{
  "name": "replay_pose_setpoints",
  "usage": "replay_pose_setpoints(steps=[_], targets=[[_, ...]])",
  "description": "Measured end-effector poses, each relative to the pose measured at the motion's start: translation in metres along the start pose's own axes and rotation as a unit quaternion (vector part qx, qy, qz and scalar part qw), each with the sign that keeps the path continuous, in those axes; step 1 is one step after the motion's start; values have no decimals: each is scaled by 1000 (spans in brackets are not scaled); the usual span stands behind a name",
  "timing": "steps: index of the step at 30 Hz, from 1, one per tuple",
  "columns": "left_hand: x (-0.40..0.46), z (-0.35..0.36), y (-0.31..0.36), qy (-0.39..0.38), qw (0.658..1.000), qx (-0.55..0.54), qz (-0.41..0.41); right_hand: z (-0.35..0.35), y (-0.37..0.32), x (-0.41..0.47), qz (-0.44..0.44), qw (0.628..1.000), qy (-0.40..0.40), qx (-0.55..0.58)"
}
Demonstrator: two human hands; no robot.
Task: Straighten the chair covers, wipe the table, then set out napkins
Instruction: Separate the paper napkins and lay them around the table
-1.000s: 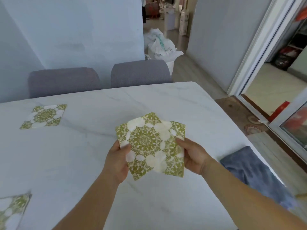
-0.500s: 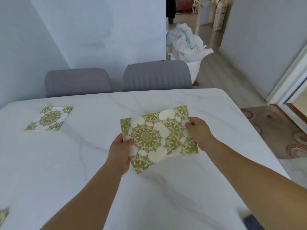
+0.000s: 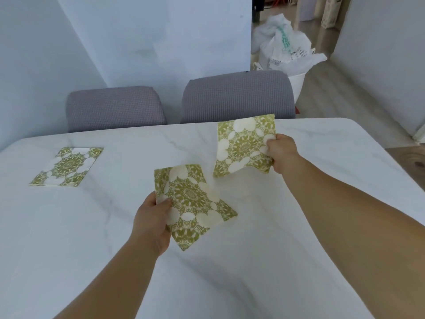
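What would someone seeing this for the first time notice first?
Probably the two green-and-cream patterned napkins held above the white marble table: the left hand grips one napkin near the middle, and the right hand pinches another out toward the far right chair. A third napkin lies flat at far left, before the left grey-covered chair.

bare table [image 3: 322, 157] ahead, laid napkin [image 3: 66, 166] far left
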State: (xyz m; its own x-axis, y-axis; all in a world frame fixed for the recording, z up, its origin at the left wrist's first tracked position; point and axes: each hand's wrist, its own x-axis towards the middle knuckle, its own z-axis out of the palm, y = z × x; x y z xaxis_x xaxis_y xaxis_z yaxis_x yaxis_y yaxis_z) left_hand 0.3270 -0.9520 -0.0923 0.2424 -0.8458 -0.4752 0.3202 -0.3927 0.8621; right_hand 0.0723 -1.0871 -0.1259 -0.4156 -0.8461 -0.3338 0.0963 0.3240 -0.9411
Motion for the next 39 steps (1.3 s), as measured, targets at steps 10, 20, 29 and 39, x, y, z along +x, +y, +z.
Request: replay_pose_setpoints(steps=[10, 20, 29, 39], targets=[[13, 1, -7, -38, 999, -24, -22, 8, 4, 15, -107, 972, -9, -209], [21, 1, -12, -56, 997, -36, -25, 10, 3, 25, -89, 955, -60, -276], [22, 8, -18, -74, 996, -39, -25, 10, 17, 33, -217, 858, -15, -465], [6, 20, -5, -95, 995, -35, -12, -12, 26, -13, -268, 860, 44, -432]])
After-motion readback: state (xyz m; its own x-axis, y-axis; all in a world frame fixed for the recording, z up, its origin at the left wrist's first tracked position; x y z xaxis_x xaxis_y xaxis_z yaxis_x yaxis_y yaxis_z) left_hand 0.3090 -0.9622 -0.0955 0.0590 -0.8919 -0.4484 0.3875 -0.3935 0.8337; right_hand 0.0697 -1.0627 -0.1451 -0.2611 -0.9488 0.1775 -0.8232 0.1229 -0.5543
